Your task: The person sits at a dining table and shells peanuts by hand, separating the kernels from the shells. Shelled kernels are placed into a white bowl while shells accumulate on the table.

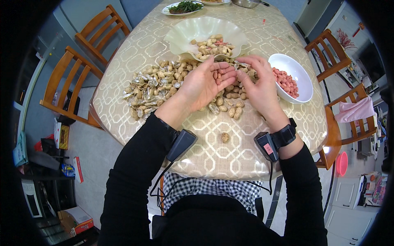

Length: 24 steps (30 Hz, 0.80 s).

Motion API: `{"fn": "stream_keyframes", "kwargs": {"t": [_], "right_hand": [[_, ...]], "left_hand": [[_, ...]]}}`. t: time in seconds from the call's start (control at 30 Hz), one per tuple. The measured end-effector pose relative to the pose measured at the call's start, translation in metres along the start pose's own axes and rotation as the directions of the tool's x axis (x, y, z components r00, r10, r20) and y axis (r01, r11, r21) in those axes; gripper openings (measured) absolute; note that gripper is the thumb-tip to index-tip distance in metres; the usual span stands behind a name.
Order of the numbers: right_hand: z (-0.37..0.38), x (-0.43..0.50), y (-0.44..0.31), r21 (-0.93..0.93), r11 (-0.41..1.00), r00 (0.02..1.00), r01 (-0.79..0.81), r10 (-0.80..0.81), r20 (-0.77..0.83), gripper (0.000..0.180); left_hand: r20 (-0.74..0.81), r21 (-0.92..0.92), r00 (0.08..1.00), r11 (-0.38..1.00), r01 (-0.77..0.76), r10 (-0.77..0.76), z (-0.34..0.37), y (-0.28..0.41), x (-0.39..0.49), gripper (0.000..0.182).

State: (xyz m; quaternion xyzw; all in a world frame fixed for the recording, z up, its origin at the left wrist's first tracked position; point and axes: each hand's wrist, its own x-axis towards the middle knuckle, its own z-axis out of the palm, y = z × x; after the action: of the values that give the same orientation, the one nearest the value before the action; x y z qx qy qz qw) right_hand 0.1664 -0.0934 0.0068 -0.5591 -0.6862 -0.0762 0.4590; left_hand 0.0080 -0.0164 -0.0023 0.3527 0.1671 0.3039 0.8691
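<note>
Several shelled pink peanut kernels (pixel 218 75) rest in my left hand (pixel 201 83), which is turned palm up with its fingers curled around them. Close to those fingertips is my right hand (pixel 260 84); its thumb and fingers are apart, with nothing visible between them. Beneath and around both hands spreads a pile of unshelled peanuts and split shells (pixel 160 84). A wavy-edged pale bowl (pixel 187 35) beyond the hands contains peanuts in their shells and some pink kernels. Right of my right hand, a white bowl (pixel 303 80) holds many pink peanut kernels (pixel 287 82).
One peanut (pixel 225 137) lies alone near the front of the patterned tablecloth (pixel 212 160). A plate of green vegetables (pixel 185 7) and a metal pan (pixel 247 3) stand at the far end. Wooden chairs (pixel 72 83) flank the table. Wrist-worn devices trail cables (pixel 271 178).
</note>
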Motion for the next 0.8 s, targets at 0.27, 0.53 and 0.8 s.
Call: {"fn": "stream_keyframes", "kwargs": {"t": [0.27,0.53,0.8], "right_hand": [[0.005,-0.002,-0.017,0.276,0.958,0.971,-0.082,0.015,0.239,0.027],[0.003,-0.003,-0.009,0.131,0.991,0.981,0.039,-0.063,0.186,0.016],[-0.015,0.001,-0.013,0.056,0.992,0.971,0.111,-0.12,0.205,0.012]], "left_hand": [[0.191,0.077,0.982,0.997,-0.021,0.006,0.007,-0.001,-0.007,0.064],[0.26,0.076,0.965,0.997,0.009,-0.029,0.005,-0.002,-0.009,0.065],[0.369,-0.028,0.929,0.998,0.048,-0.034,0.01,0.0,-0.01,0.068]]}}
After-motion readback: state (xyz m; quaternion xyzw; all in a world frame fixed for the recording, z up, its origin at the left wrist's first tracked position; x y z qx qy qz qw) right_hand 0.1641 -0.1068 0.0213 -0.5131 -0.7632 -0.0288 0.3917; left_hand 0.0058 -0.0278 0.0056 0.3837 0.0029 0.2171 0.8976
